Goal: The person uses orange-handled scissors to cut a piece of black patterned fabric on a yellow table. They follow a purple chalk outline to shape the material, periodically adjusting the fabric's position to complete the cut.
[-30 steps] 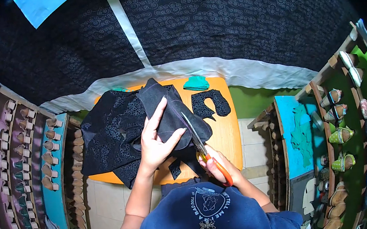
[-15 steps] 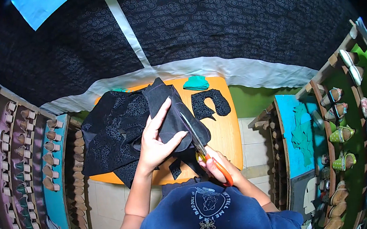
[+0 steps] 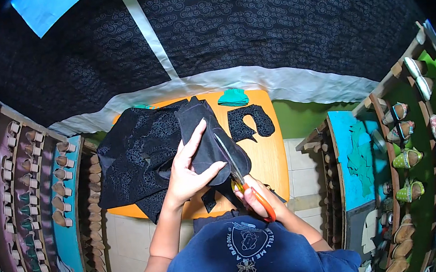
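The right hand (image 3: 250,200) is wrapped around the orange handle of the scissors (image 3: 238,175), at the near right of the dark grey piece (image 3: 208,148). The scissors' blades lie along the right part of this piece. The left hand (image 3: 185,174) is clamped on the piece's left part, thumb and forefinger spread over its upper face; its other fingers are mostly hidden. The piece is held above the tabletop (image 3: 266,160). Just left of it, a heap of black lacy material (image 3: 127,165) covers much of the wood. On its near side lies a small black scrap (image 3: 209,201). To its right is a curved black lacy cutout (image 3: 265,125); beyond it, slightly right, sits a green stack (image 3: 233,98). Well off to its right, shoes (image 3: 406,159) line a rack.
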`<state>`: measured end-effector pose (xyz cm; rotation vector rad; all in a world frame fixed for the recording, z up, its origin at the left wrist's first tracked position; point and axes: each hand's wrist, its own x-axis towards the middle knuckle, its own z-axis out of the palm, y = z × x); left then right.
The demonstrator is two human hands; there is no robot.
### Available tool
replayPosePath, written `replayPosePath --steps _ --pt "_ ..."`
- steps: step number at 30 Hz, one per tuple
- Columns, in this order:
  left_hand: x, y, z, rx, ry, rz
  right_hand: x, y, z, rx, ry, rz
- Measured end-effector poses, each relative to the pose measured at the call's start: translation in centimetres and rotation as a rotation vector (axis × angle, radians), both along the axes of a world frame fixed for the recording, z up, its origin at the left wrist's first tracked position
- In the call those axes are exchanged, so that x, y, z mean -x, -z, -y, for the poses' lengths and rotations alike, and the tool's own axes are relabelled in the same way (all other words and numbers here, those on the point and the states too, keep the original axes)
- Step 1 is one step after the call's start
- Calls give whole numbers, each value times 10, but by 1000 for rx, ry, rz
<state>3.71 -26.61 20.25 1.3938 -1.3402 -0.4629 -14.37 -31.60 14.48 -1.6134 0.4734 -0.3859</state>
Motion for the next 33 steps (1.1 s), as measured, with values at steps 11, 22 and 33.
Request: replayPosePath --steps 11,22,33 --pt "2 -1 0 0 31 3 -1 5 -2 58 11 37" --pt "0 2 -2 4 34 -15 0 10 -1 21 -3 -15" --pt "-1 4 -4 11 35 -30 0 7 -2 68 4 5"
